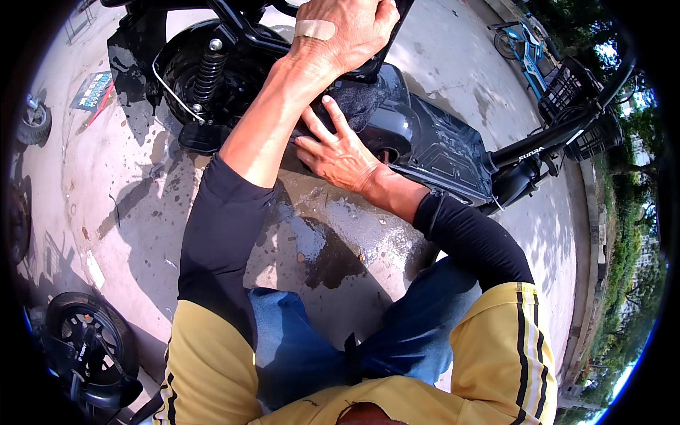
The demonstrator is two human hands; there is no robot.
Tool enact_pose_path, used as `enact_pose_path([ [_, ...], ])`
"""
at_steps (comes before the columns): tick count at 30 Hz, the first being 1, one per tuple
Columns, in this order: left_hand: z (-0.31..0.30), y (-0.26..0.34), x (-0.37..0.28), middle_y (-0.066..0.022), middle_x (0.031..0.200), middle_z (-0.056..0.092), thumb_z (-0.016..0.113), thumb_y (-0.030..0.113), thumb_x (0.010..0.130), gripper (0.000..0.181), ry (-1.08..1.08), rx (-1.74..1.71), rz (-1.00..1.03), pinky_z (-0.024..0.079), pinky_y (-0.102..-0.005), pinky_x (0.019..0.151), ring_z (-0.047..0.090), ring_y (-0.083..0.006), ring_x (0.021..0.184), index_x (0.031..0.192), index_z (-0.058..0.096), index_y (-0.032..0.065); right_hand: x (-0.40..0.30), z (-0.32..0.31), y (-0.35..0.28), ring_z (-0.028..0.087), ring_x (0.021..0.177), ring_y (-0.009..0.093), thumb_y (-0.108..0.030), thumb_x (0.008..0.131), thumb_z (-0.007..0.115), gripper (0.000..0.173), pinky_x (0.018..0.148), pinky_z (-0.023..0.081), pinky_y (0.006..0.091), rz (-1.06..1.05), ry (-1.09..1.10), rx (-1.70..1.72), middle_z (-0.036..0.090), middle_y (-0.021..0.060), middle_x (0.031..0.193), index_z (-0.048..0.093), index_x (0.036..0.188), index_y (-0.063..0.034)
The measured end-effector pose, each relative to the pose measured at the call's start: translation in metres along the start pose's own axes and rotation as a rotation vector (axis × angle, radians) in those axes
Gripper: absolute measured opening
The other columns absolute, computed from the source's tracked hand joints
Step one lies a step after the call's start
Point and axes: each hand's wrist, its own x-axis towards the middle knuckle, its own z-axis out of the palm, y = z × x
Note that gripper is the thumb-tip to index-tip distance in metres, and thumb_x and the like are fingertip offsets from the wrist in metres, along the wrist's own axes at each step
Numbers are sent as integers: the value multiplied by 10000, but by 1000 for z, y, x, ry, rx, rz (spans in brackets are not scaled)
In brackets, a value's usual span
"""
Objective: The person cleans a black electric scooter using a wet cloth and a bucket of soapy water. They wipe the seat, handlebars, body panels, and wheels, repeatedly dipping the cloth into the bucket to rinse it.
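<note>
A black electric scooter with wet patches on its bodywork stands before me. My left hand point(345, 34), with an adhesive bandage on its back, reaches over the scooter's rear half at the top edge of the view. Its fingers are partly cut off, so whether it grips anything is hidden. Lower down, my right hand point(340, 151) lies with fingers spread against the scooter's dark side. Beside its fingertips is a dark, fuzzy cloth point(361, 103), bunched against the black body panel point(390, 127). The rear shock absorber point(207, 79) is left of my left forearm.
The scooter's footboard point(446, 143) and black steering column point(536, 146) extend right. Wet concrete point(340, 228) lies below. A blue two-wheeler point(523, 53) stands at upper right; another vehicle's wheel point(90, 340) is at lower left. A printed sign point(93, 90) lies on the ground.
</note>
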Motion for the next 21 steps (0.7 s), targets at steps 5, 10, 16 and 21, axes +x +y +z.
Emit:
enact_pose_path([
  [5, 10, 3, -9, -251, 768, 679, 619, 212, 1036, 239, -52, 30, 76, 539, -529, 680, 703, -468, 763, 888, 671, 32, -15, 27, -35, 312, 1595, 357, -356, 993, 607, 384, 1335, 152, 619, -214, -236, -231, 586, 22, 1577, 823, 1256, -179],
  [10, 33, 9, -7, -241, 779, 680, 629, 198, 1037, 223, -22, -4, 147, 531, -518, 685, 699, -467, 768, 915, 676, 18, -87, 41, -37, 328, 1586, 277, -254, 919, 703, 269, 1303, 246, 425, -358, -277, -160, 533, 3, 1642, 869, 1131, -248],
  [16, 57, 53, -2, -178, 904, 753, 652, 304, 1062, 280, -181, -14, 120, 555, -416, 759, 727, -327, 843, 1125, 757, 52, -218, 69, -9, 511, 1336, 105, -234, 898, 727, 275, 998, 455, 276, -306, -284, 71, 646, -64, 1397, 846, 1145, -223],
  [21, 87, 56, -17, -138, 719, 664, 645, 286, 1077, 249, -271, -43, 131, 504, -448, 624, 664, -374, 667, 980, 686, 60, -325, 74, -3, 487, 1462, 201, -161, 960, 657, 147, 1186, 447, 372, 36, -85, 148, 593, -3, 1472, 752, 1059, -109],
])
